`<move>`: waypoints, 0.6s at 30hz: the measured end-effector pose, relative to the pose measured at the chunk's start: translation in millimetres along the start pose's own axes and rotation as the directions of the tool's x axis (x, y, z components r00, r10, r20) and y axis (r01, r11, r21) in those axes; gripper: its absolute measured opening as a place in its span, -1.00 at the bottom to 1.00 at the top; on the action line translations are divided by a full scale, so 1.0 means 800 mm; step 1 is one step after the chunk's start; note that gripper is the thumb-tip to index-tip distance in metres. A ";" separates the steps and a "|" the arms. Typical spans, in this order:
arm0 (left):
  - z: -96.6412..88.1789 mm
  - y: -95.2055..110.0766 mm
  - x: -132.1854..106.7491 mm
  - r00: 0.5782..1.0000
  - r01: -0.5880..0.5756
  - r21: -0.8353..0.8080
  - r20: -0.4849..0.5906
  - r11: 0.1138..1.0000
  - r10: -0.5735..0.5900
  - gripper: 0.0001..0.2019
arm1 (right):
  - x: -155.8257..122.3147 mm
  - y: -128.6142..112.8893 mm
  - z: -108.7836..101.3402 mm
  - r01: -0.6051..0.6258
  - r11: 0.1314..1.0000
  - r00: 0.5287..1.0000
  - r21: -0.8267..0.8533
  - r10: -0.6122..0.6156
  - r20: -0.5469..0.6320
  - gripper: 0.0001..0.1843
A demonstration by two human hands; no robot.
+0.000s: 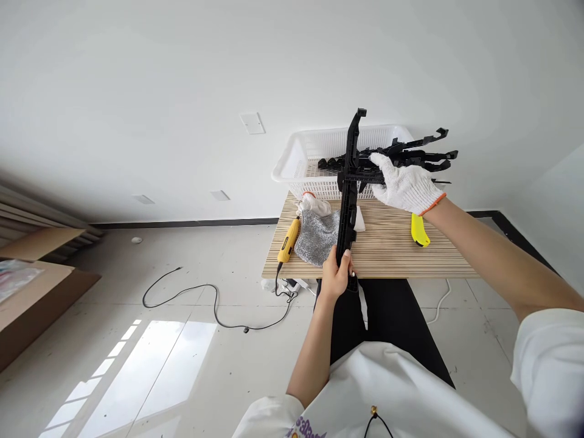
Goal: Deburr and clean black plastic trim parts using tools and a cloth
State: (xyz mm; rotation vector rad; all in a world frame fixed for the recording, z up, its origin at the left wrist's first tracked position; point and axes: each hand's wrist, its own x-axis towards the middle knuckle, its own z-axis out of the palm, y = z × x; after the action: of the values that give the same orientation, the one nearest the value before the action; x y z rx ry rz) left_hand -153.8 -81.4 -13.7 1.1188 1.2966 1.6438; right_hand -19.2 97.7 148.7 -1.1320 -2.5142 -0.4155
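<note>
My bare left hand (335, 274) is closed round the lower end of a long black plastic bracket (349, 207), which stands nearly upright in front of me. Its upper tip bends over to the right. My right hand (406, 182), in a white knit glove with an orange cuff, grips what looks like a black caliper (365, 177). The caliper's marked beam lies across the bracket's middle, and a thin rod end shows past the glove. Behind both hands, several similar black brackets (424, 157) lie in a white plastic basket (296, 161), poking out over its right side.
On the slatted wooden table (383, 255) lie a yellow corded tool (289, 240), a grey cloth (317, 237), another white glove (314, 205) and a yellow-handled item (418, 231). A black cable (216, 304) snakes over the floor. Cardboard boxes (41, 304) stand at far left.
</note>
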 end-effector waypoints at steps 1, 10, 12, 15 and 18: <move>0.000 0.000 0.000 1.000 0.003 -0.002 -0.002 1.000 -0.003 -0.71 | 0.000 0.000 0.000 0.008 1.000 1.000 -0.005 -0.008 0.007 -0.23; 0.001 0.000 0.000 1.000 0.011 0.011 -0.010 1.000 -0.011 -0.69 | -0.012 -0.002 -0.018 0.094 0.988 0.991 -0.125 -0.081 0.109 -0.33; 0.001 0.000 0.000 1.000 0.013 0.021 -0.013 1.000 -0.012 -0.68 | -0.013 -0.001 -0.019 0.095 0.986 0.989 -0.139 -0.078 0.127 -0.33; 0.001 0.000 0.000 1.000 0.011 0.026 -0.011 1.000 -0.010 -0.68 | -0.012 0.000 -0.017 0.101 0.985 0.988 -0.142 -0.082 0.132 -0.33; 0.001 0.000 0.000 1.000 0.009 0.027 -0.005 1.000 -0.009 -0.69 | -0.012 0.000 -0.017 0.106 0.984 0.988 -0.141 -0.089 0.124 -0.34</move>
State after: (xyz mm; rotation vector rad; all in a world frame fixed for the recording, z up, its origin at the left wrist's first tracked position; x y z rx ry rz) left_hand -153.3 -81.1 -13.9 1.1247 1.3286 1.6277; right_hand -10.4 86.2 156.7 -1.1190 -2.6871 -0.5858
